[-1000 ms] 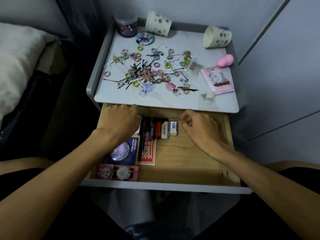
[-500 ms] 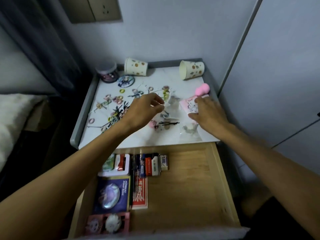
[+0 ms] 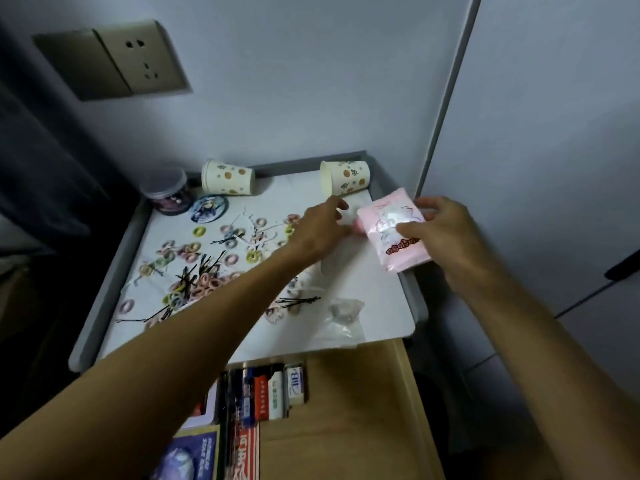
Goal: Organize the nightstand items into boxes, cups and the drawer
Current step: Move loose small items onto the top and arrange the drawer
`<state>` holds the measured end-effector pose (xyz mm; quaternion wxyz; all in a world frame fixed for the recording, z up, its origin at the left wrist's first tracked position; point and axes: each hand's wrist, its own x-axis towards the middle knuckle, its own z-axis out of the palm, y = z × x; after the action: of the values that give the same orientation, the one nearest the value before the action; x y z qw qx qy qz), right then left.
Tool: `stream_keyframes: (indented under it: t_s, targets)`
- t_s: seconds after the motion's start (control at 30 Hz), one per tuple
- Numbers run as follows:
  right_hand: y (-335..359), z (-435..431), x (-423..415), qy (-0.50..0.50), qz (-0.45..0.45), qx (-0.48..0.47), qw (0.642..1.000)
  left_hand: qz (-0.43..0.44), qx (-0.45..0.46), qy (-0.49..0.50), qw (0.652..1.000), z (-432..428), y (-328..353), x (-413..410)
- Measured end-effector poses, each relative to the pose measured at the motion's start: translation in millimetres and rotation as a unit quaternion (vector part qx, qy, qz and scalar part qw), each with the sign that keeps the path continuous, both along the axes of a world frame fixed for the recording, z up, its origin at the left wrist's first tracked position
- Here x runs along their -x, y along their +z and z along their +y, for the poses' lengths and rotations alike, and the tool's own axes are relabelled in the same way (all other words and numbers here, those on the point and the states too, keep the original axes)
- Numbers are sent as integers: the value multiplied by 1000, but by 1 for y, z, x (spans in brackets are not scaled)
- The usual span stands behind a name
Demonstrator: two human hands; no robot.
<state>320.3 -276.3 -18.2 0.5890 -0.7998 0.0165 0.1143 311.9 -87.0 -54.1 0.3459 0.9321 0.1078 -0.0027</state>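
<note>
Right hand point(image 3: 450, 237) grips pink packet point(image 3: 408, 254) | white nightstand top point(image 3: 374, 289) | wall socket point(image 3: 145, 60)

Pink printed packet point(image 3: 394, 230), cream cups point(image 3: 228, 177) with orange dots, pastel hair ties point(image 3: 194, 251), black bobby pins point(image 3: 299, 301).

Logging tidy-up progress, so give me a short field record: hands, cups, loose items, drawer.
right hand: grips pink packet, held over the nightstand right edge
left hand: beside the packet; grip unclear
paper cups: two, both on their sides at the back
lidded jar: back left corner, upright
hair ties, bobby pins: scattered across the nightstand top
drawer: open, small boxes and red card deck along its left side
</note>
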Motion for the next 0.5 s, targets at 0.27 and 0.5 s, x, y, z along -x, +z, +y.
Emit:
stream_keyframes:
  t_s: [0.27, 0.5]
  targets:
    - [2, -6, -5, -44, 27, -62, 997, -41, -62, 0, 997, -29, -14, -20]
    - [-2, 4, 5, 34, 9, -11, 999, -112, 119, 67, 984, 9, 16, 22]
